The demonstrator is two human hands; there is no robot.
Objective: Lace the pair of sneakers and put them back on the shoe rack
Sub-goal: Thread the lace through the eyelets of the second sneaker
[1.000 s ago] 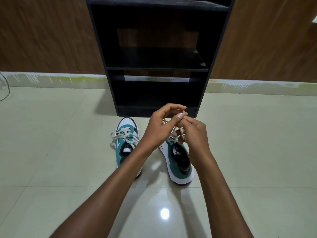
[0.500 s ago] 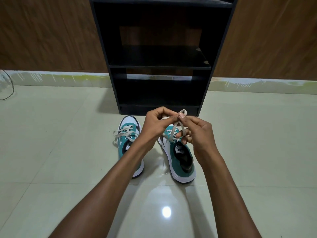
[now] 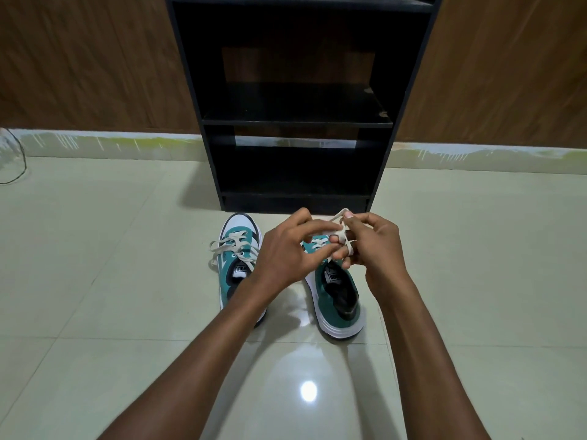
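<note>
Two teal and white sneakers stand side by side on the floor, toes toward the rack. The left sneaker (image 3: pixel 236 268) has its cream lace tied in a bow. Over the right sneaker (image 3: pixel 336 293), my left hand (image 3: pixel 290 252) and my right hand (image 3: pixel 376 249) both grip its cream lace (image 3: pixel 340 217). The lace is looped around my right fingers and rises to a small loop above them. My hands hide the front of that shoe. The black shoe rack (image 3: pixel 298 122) stands just beyond, shelves bare.
Glossy pale floor tiles (image 3: pixel 111 312) surround the shoes. A wood-panelled wall (image 3: pixel 79 58) with a pale skirting strip runs behind the rack. A thin dark cable (image 3: pixel 16 166) lies at the far left edge.
My hands have drawn slightly apart over the right sneaker, and the lace now wraps around my right fingers with a loop sticking up. The shoes have not moved.
</note>
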